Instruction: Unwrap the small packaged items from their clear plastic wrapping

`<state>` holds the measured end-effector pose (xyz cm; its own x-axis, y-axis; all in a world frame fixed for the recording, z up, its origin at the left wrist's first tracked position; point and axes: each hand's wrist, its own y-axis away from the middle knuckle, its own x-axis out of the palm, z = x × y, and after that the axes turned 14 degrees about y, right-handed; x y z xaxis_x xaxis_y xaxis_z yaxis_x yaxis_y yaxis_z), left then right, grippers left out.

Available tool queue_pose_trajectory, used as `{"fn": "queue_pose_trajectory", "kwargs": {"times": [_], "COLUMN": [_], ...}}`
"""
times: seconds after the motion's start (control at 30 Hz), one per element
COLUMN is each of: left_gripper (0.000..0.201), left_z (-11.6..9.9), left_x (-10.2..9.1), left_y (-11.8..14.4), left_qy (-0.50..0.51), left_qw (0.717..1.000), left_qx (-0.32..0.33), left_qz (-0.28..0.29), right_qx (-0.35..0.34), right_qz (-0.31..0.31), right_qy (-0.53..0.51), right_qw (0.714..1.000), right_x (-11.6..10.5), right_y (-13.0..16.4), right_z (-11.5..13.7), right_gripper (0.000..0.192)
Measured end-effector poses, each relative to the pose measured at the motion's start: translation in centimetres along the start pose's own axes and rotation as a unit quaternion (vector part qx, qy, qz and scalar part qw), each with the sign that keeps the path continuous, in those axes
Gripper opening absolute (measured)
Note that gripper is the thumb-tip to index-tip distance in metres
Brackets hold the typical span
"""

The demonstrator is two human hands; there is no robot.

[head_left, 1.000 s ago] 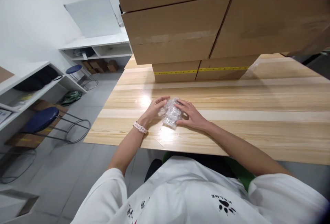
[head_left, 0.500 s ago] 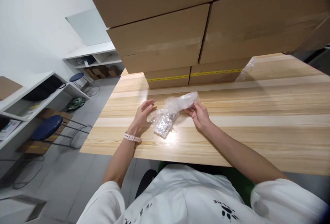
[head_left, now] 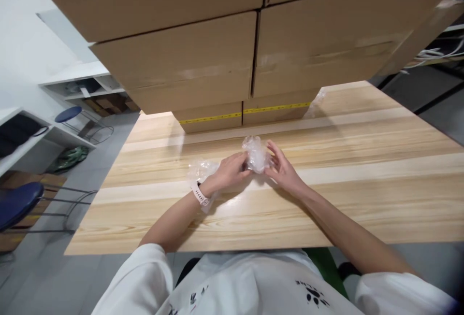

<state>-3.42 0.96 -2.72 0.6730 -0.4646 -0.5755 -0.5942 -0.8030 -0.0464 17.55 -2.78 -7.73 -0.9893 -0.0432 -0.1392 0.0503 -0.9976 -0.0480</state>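
Left hand [head_left: 229, 172] moved rightward to plastic [head_left: 256, 154] | cardboard boxes [head_left: 203, 59] close behind

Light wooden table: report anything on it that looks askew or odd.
The large brown cardboard boxes jut sideways past the narrower yellow-striped cardboard boxes beneath, looking top-heavy. Crumpled clear plastic film lies by the bare left hand; no spill shows.

"KELME" [head_left: 305, 286], paw logo [head_left: 315, 295] on shirt [head_left: 232, 279]
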Motion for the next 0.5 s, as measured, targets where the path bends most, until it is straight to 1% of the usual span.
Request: {"fn": "queue_pose_trajectory", "kwargs": {"times": [0.03, 0.07, 0.1, 0.13, 0.2, 0.23, 0.3, 0.37, 0.43, 0.5], "left_gripper": [0.015, 0.014, 0.017, 0.023, 0.042, 0.052, 0.064, 0.061, 0.047, 0.03], "left_z": [-0.1, -0.2, -0.3, -0.4, -0.5, -0.5, -0.1, 0.4, 1.1, 1.7], "left_x": [0.3, 0.6, 0.8, 1.0, 1.2, 1.2, 0.8, 0.0, -0.9, -1.9], "left_y": [-0.4, -0.7, -1.0, -1.2, -1.4, -1.3, -1.0, -0.5, 0.0, 0.4], "left_qy": [-0.02, -0.034, -0.04, -0.039, -0.034, -0.035, -0.049, -0.075, -0.097, -0.098], "left_qw": [1.0, 0.999, 0.998, 0.998, 0.998, 0.998, 0.998, 0.996, 0.995, 0.994], "left_qx": [0.005, 0.008, 0.011, 0.013, 0.011, 0.009, 0.0, -0.007, -0.017, -0.039], "left_qz": [0.017, 0.029, 0.04, 0.048, 0.052, 0.051, 0.045, 0.036, 0.028, 0.02], "right_qx": [-0.021, -0.034, -0.038, -0.032, 0.01, 0.04, 0.095, 0.12, 0.134, 0.148], "right_qz": [0.012, 0.022, 0.026, 0.018, -0.028, -0.054, -0.109, -0.15, -0.174, -0.183], "right_qy": [0.05, 0.087, 0.107, 0.108, 0.058, 0.016, -0.076, -0.151, -0.204, -0.235], "right_qw": [0.998, 0.995, 0.993, 0.994, 0.998, 0.998, 0.987, 0.97, 0.954, 0.943], "right_x": [-0.8, -1.4, -1.8, -2.0, -2.3, -2.6, -3.7, -5.4, -7.3, -9.0], "right_y": [0.1, 0.1, 0.1, 0.0, -0.2, -0.4, -0.6, -0.6, -0.5, -0.4], "right_z": [0.0, 0.0, -0.1, -0.1, -0.1, -0.1, 0.0, 0.2, 0.3, 0.2], "right_gripper": [0.082, 0.082, 0.076, 0.067, 0.045, 0.038, 0.034, 0.033, 0.034, 0.035]}}
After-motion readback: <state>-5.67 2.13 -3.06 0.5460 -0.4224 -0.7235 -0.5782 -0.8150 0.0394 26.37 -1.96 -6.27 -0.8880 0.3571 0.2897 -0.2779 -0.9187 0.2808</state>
